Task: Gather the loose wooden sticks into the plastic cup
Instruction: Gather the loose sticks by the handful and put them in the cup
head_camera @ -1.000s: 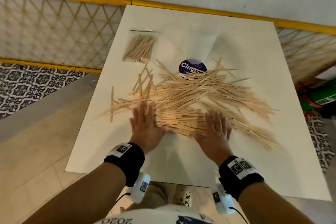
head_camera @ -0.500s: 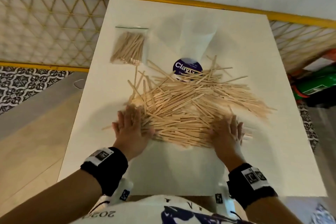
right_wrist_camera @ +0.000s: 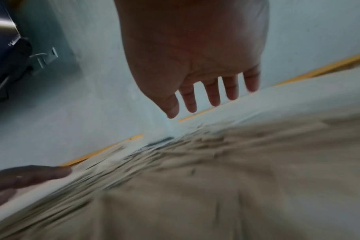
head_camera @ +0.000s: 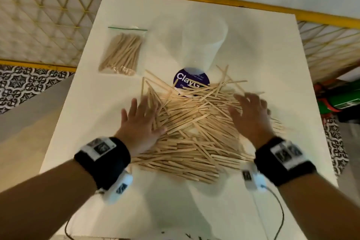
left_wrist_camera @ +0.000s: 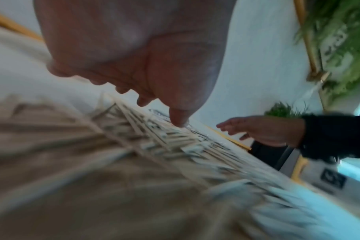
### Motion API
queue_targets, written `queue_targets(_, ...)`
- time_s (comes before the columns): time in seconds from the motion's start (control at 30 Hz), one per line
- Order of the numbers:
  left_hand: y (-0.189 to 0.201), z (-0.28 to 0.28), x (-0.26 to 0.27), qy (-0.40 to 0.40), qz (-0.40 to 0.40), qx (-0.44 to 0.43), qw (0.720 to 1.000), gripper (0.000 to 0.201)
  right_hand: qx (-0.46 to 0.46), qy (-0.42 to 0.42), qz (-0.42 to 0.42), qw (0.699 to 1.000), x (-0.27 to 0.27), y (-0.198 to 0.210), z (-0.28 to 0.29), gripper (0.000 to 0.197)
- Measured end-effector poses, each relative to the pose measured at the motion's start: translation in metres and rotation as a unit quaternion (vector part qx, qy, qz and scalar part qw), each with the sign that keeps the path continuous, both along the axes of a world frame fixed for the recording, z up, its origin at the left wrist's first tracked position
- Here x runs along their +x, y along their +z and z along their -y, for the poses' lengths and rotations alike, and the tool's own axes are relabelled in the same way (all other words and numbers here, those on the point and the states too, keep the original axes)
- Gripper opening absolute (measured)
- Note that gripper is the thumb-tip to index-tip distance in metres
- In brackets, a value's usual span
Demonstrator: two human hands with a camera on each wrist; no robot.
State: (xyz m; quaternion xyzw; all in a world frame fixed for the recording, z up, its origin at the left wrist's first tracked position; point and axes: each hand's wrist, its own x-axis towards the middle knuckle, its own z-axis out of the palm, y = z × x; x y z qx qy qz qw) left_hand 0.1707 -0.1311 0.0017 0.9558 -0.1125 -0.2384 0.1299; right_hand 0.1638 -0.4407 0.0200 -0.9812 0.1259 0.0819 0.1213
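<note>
A heap of loose wooden sticks (head_camera: 194, 128) covers the middle of the white table (head_camera: 93, 122). A clear plastic cup (head_camera: 202, 45) with a purple label (head_camera: 191, 81) lies on its side just behind the heap, its mouth towards the far edge. My left hand (head_camera: 140, 121) lies flat with straight fingers on the heap's left side. My right hand (head_camera: 251, 115) hovers with spread fingers over the heap's right side. Both wrist views are blurred: the left hand (left_wrist_camera: 134, 65) sits low over the sticks (left_wrist_camera: 154, 138), and the right hand (right_wrist_camera: 195, 56) hangs above the sticks (right_wrist_camera: 216, 162).
A zip bag of wooden sticks (head_camera: 121, 52) lies at the table's far left. A yellow-framed lattice railing (head_camera: 48, 23) runs behind and beside the table. Green and red items (head_camera: 341, 99) sit on the floor to the right.
Both hands have swept inwards and forwards, and the sticks have bunched from a wide scatter into a tighter heap. The right hand has lifted off the sticks.
</note>
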Motion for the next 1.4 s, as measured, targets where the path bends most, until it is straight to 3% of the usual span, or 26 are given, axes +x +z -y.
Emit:
queue_targets(0.1, -0.002, 0.015, 0.057, 0.024, 0.059, 0.003, 0.998, 0.076, 0.032, 0.042, -0.06, 0.997, 0.081, -0.017, 0.018, 0.063)
queue_targets(0.23, -0.018, 0.041, 0.111, 0.086, 0.018, 0.055, 0.995, 0.069, 0.039, 0.102, -0.126, 0.986, 0.124, -0.04, 0.014, 0.063)
queue_targets(0.33, -0.022, 0.055, 0.104, 0.01, 0.036, 0.052, 0.998, 0.059, 0.002, 0.183, -0.106, 0.977, 0.102, -0.042, 0.003, 0.068)
queue_targets(0.43, -0.025, 0.06, 0.077, -0.049, 0.04, 0.026, 0.998, 0.071, 0.028, 0.218, -0.097, 0.971, 0.056, -0.047, 0.004, 0.073)
queue_targets(0.57, -0.016, 0.066, 0.036, -0.113, 0.033, 0.001, 0.993, 0.077, 0.043, 0.282, -0.085, 0.955, 0.006, -0.042, 0.006, 0.063)
queue_targets(0.67, -0.006, 0.064, 0.021, -0.159, 0.021, -0.03, 0.987, 0.074, 0.05, 0.192, -0.025, 0.98, 0.004, -0.037, 0.031, 0.062)
queue_targets(0.77, -0.004, 0.056, 0.021, -0.152, 0.039, -0.041, 0.987, 0.073, 0.039, 0.08, -0.051, 0.995, 0.007, -0.034, 0.059, 0.079)
queue_targets(0.83, -0.008, 0.048, 0.032, -0.092, 0.073, -0.022, 0.993, 0.076, 0.052, 0.128, -0.05, 0.989, -0.001, -0.033, 0.054, 0.08)
queue_targets(0.93, -0.015, 0.038, 0.048, 0.006, 0.05, -0.021, 0.999, 0.081, 0.046, 0.167, -0.033, 0.984, -0.022, -0.034, 0.031, 0.068)
queue_targets(1.0, -0.016, 0.038, 0.046, -0.034, 0.033, -0.017, 0.999, 0.081, 0.041, 0.13, -0.059, 0.989, -0.029, -0.026, 0.018, 0.064)
queue_targets(1.1, -0.012, 0.047, 0.027, -0.109, 0.036, -0.013, 0.993, 0.085, 0.061, 0.093, -0.016, 0.994, -0.019, -0.015, -0.001, 0.073)
queue_targets(1.17, -0.007, 0.054, 0.016, -0.129, 0.033, -0.012, 0.991, 0.092, 0.067, 0.125, -0.04, 0.989, -0.002, -0.011, -0.016, 0.092)
queue_targets(1.27, 0.0, 0.052, 0.013, -0.161, 0.04, -0.013, 0.986, 0.095, -0.003, 0.242, -0.105, 0.965, 0.018, -0.012, -0.035, 0.118)
queue_targets(1.4, 0.001, 0.037, 0.013, -0.197, 0.085, 0.027, 0.976, 0.098, -0.031, 0.281, -0.089, 0.955, 0.027, -0.011, -0.035, 0.103)
